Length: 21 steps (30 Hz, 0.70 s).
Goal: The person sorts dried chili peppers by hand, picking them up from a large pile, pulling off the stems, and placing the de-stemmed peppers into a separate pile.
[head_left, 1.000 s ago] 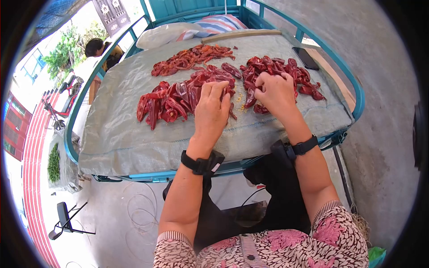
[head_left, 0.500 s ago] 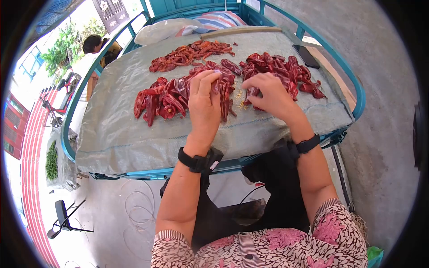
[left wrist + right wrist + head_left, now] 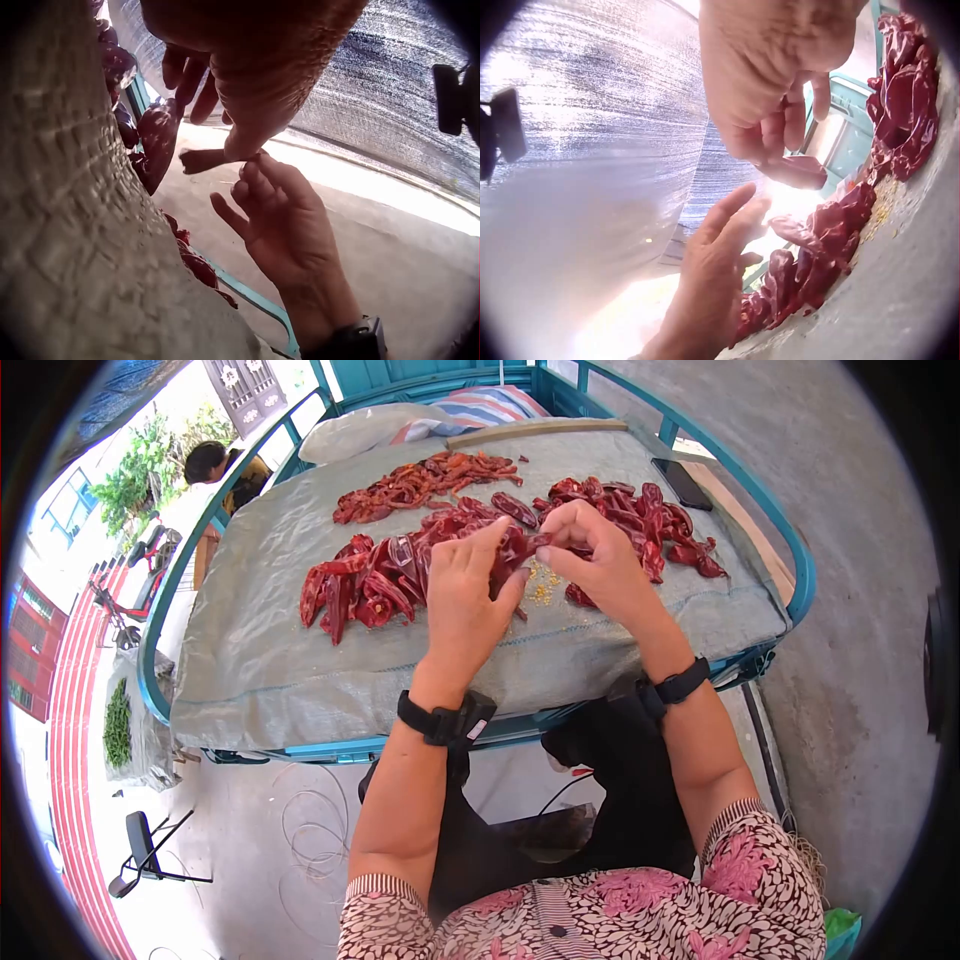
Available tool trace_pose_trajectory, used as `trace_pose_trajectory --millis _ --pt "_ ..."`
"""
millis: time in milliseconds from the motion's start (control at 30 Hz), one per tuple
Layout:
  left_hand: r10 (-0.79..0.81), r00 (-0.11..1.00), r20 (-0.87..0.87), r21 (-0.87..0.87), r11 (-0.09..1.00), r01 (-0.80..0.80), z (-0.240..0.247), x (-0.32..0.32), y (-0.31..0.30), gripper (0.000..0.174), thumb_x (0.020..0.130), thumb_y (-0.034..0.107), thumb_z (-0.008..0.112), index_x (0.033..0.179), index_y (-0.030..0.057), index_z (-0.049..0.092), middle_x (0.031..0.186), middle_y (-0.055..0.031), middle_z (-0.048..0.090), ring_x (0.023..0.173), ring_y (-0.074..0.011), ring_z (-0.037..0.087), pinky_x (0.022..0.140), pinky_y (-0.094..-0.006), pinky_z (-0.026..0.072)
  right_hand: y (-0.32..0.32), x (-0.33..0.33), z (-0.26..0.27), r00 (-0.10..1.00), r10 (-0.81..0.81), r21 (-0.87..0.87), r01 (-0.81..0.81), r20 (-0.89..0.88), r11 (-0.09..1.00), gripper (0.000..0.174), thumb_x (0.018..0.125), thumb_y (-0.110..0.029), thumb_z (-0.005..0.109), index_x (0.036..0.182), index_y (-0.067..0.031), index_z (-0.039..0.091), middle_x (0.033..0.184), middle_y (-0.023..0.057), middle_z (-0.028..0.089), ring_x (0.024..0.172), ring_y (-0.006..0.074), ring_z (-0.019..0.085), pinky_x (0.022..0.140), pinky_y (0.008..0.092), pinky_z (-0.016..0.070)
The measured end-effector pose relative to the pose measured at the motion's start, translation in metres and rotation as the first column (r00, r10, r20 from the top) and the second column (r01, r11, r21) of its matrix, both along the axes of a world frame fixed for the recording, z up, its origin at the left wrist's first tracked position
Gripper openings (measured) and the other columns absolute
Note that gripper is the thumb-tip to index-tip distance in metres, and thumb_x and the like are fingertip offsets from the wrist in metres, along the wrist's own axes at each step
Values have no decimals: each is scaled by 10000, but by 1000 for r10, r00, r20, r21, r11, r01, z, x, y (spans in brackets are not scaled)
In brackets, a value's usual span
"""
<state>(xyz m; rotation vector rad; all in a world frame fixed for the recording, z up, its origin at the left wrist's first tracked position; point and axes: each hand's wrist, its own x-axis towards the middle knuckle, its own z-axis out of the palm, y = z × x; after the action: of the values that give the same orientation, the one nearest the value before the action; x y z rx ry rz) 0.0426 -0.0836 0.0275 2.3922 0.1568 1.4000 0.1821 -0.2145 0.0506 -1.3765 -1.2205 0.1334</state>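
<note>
In the head view my left hand is over the middle heap of dried red chili peppers, its thumb spread from its fingers. A wrinkled chili pepper hangs at its fingertips in the left wrist view. My right hand is close beside it, thumb and index finger pinching a red chili piece. The fingertips of both hands nearly meet above the cloth. To the right of my right hand lies another heap of chili peppers.
A third heap of smaller chili pieces lies farther back on the grey woven sheet. Yellow seeds are scattered between the heaps. A phone lies at the right, inside the blue cart rail. Someone is beyond the left rail.
My right hand has come left from the right-hand heap to my left hand, now pinching a chili piece. My left hand has shifted slightly, its thumb now spread wider.
</note>
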Motion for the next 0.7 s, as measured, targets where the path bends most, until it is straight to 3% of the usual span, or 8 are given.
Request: trace_pose_trajectory --millis 100,167,300,400,500,600,700 --pt "-6 999 -37 6 1000 6 -4 3 2 368 865 47 707 1230 80 675 1211 -110 671 1065 -318 599 946 -407 482 0 -1 0 990 39 7 -39 -135 999 215 881 -79 724 1036 -20 587 898 59 688 830 115 661 772 278 530" --pt "80 997 18 37 996 -81 -9 8 4 373 865 64 715 1236 79 673 1216 -115 665 1072 -323 593 949 -414 481 -1 1 -1 994 -86 15 87 -66 996 221 884 -78 724 1049 -21 588 920 75 696 844 120 669 775 276 532" --pt "47 993 -107 -17 999 -49 -23 10 9 354 861 96 723 1213 77 685 1222 -121 653 1096 -337 579 970 -425 475 -1 10 -4 975 -222 -16 222 12 975 230 871 -95 728 1061 -35 611 974 108 720 903 163 699 815 306 543" --pt "34 986 -161 24 999 -31 -29 11 10 340 855 108 725 1191 76 694 1215 -121 649 1115 -342 570 983 -429 471 -14 26 -14 930 -157 -321 268 331 908 261 839 -134 727 1078 -66 646 996 112 720 914 246 710 814 366 552" --pt "44 978 -202 41 998 -37 -30 10 11 334 846 112 730 1177 79 698 1209 -118 648 1133 -342 562 991 -435 467 -29 21 -4 836 -185 -398 425 517 813 297 800 -175 727 1084 -106 675 980 105 705 940 314 689 818 429 544" --pt "40 982 -186 34 999 -35 -28 11 12 323 848 93 722 1170 85 701 1203 -112 650 1130 -338 562 984 -431 470 -40 17 -1 776 -59 -463 433 628 774 306 789 -183 723 1086 -124 682 979 95 690 950 322 680 811 451 533" --pt "2 990 -141 0 1000 -2 -21 12 9 301 862 77 712 1163 87 703 1172 -104 661 1088 -320 580 948 -412 486 -41 14 -6 684 37 -500 494 728 711 341 797 -132 731 1133 -116 675 1044 91 681 983 300 675 825 400 534"
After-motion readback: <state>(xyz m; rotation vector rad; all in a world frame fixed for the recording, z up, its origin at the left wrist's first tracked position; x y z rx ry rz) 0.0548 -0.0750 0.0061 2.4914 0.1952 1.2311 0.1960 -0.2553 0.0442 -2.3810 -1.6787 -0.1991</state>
